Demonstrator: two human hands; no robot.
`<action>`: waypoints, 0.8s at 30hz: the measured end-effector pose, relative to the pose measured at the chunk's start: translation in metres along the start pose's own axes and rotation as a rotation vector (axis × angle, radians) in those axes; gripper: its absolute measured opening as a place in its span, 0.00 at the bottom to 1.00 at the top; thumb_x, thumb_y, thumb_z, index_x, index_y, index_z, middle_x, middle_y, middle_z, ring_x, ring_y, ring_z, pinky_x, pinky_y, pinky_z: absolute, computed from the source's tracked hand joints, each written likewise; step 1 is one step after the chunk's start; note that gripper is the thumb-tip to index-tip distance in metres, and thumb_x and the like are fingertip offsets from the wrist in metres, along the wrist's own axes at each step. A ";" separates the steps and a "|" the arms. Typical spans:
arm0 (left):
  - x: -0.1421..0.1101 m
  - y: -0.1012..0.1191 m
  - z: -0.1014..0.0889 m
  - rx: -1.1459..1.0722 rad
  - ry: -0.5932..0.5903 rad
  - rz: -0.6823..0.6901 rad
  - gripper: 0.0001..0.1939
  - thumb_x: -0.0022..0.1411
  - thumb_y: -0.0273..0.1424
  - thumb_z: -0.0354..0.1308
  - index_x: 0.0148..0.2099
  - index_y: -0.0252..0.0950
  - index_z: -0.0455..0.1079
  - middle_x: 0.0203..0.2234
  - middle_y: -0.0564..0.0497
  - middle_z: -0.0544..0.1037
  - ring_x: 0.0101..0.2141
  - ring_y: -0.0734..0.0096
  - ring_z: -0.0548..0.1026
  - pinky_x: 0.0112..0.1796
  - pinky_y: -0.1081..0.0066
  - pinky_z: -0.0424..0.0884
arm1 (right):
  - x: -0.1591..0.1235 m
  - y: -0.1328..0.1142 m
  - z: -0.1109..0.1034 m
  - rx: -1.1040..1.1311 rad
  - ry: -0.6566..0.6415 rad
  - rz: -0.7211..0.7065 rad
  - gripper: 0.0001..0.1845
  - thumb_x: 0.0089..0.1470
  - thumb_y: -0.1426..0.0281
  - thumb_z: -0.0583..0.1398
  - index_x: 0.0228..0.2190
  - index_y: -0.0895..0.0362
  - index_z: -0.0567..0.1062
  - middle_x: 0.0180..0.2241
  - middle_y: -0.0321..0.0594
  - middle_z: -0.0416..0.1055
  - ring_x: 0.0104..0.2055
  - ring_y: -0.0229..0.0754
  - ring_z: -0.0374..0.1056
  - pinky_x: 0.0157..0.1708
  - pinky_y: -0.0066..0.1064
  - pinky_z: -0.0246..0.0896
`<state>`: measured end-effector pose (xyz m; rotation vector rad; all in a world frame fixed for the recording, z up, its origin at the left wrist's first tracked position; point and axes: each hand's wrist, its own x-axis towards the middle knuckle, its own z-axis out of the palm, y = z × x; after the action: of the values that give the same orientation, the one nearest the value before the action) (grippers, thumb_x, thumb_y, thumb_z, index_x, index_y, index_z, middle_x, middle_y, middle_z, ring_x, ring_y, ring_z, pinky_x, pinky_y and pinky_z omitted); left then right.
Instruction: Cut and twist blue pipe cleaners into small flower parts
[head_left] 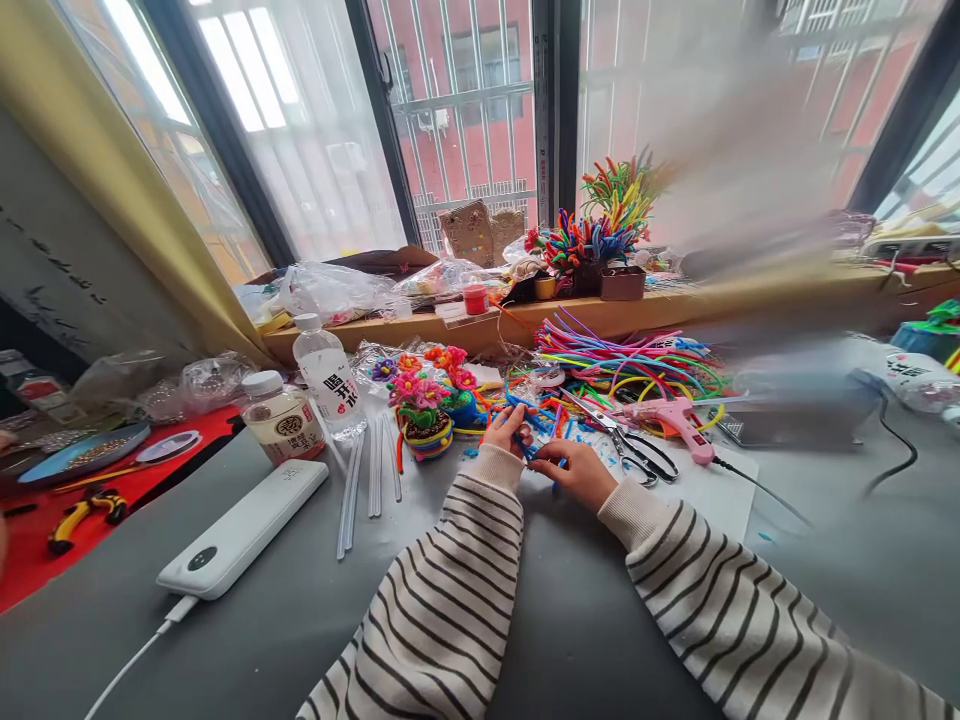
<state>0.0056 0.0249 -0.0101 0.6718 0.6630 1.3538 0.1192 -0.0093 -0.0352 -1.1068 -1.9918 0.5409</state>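
My left hand (508,432) and my right hand (576,473) are close together over the middle of the table. Both are closed, fingers pinched on a blue pipe cleaner (529,453) between them; its shape is partly hidden by the fingers. More blue pipe cleaners and blue scraps lie just beyond. To the left of my left hand stands a small pot (428,440) of pink pipe-cleaner flowers. Right of my right hand lie open scissors (626,445) with black handles, and a pink glue gun (679,425).
A pile of colourful pipe cleaners (630,355) lies at the back. Clear glue sticks (375,470), a white power bank (244,530), a jar (281,415) and a water bottle (330,375) stand or lie at the left. A large blur covers the right side.
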 end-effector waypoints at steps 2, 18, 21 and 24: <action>0.001 0.008 -0.004 0.001 0.070 0.059 0.11 0.38 0.29 0.59 0.25 0.32 0.60 0.18 0.56 0.69 0.13 0.88 0.57 0.15 0.80 0.53 | -0.001 0.000 0.000 0.011 -0.003 -0.024 0.10 0.43 0.65 0.55 0.23 0.57 0.73 0.23 0.37 0.68 0.23 0.34 0.61 0.25 0.25 0.56; 0.004 -0.002 -0.008 0.498 0.077 0.148 0.16 0.33 0.35 0.61 0.26 0.32 0.64 0.18 0.55 0.71 0.15 0.84 0.64 0.18 0.79 0.56 | -0.001 -0.001 -0.009 0.090 0.194 0.073 0.14 0.44 0.62 0.52 0.23 0.58 0.72 0.22 0.39 0.68 0.20 0.35 0.61 0.22 0.27 0.58; 0.005 0.000 -0.011 0.467 0.063 0.153 0.16 0.34 0.34 0.61 0.27 0.32 0.64 0.18 0.54 0.71 0.15 0.83 0.64 0.19 0.78 0.57 | -0.001 -0.001 -0.008 0.134 0.155 0.069 0.14 0.45 0.62 0.52 0.22 0.57 0.72 0.21 0.38 0.69 0.19 0.34 0.61 0.20 0.26 0.57; 0.007 0.003 -0.013 0.420 0.052 0.146 0.16 0.33 0.33 0.61 0.27 0.32 0.64 0.18 0.54 0.70 0.15 0.83 0.64 0.18 0.78 0.57 | -0.001 0.002 -0.006 0.224 0.099 0.086 0.14 0.45 0.62 0.52 0.22 0.56 0.72 0.21 0.37 0.69 0.18 0.33 0.61 0.19 0.25 0.58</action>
<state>-0.0057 0.0323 -0.0161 1.0397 0.9691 1.3809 0.1256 -0.0088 -0.0331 -1.0621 -1.7565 0.7217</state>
